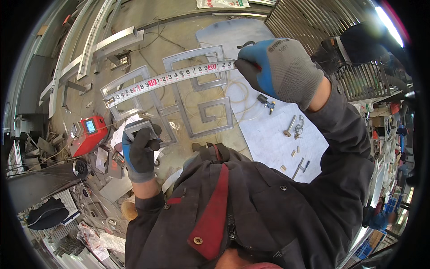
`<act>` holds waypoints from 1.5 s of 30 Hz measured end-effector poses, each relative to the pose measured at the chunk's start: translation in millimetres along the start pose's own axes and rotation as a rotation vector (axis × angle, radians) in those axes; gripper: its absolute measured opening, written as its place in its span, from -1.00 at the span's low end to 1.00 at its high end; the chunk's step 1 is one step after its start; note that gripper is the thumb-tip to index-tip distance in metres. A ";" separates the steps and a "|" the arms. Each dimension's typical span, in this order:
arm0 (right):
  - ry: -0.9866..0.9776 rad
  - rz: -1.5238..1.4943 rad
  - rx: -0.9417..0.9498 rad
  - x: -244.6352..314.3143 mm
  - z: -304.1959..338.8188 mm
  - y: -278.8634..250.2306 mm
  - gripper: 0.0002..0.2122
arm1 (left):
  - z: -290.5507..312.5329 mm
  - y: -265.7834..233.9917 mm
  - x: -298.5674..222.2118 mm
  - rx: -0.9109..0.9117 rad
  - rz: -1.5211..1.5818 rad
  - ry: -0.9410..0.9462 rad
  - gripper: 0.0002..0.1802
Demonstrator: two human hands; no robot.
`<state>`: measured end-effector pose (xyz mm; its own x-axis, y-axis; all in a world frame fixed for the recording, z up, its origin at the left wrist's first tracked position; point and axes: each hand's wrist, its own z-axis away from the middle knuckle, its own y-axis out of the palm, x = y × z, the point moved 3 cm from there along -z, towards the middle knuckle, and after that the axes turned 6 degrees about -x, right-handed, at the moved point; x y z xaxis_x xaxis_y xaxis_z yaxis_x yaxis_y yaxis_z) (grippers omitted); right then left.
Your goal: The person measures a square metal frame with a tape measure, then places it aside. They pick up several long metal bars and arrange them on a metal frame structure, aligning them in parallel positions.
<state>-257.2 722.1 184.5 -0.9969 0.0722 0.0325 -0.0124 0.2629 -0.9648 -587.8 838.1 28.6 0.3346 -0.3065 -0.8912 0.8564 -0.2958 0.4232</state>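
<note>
My right hand, in a grey and blue work glove, is closed at the numbered end of a tape measure; its case is hidden in the fist and a black strap pokes out above. The white blade stretches leftward over a welded metal frame of square spiral shapes, its hooked end beyond the frame's left part. My left hand, gloved too, grips a short rectangular metal piece beside the frame's lower left corner, apart from the blade.
A red device with a lit screen stands at left, with scattered scraps around it. To the right, a white sheet carries a bolt, small cylinders and a T-handled tool. Long metal profiles lie far left. Another person's dark sleeve appears far right.
</note>
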 end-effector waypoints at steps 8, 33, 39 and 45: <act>0.005 0.090 -0.025 -5.4 9.0 -9.2 -0.74 | -3.1 10.5 0.3 -0.012 0.001 0.011 -0.72; -0.051 0.159 -0.112 -9.7 0.7 -7.3 -0.85 | -16.9 18.6 -5.9 0.003 -0.022 0.050 -0.69; -0.048 0.203 -0.103 -5.4 -1.7 -7.7 -0.87 | -20.9 6.1 -4.0 0.022 -0.028 0.054 -0.68; -0.134 0.199 -0.077 -16.8 9.6 4.0 -0.85 | -25.4 -8.4 11.9 0.089 -0.661 0.591 -0.86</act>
<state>-241.3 712.7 177.6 -0.9806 0.0028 -0.1962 0.1862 0.3288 -0.9259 -581.0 859.9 10.2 -0.0475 0.4612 -0.8860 0.9206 -0.3239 -0.2180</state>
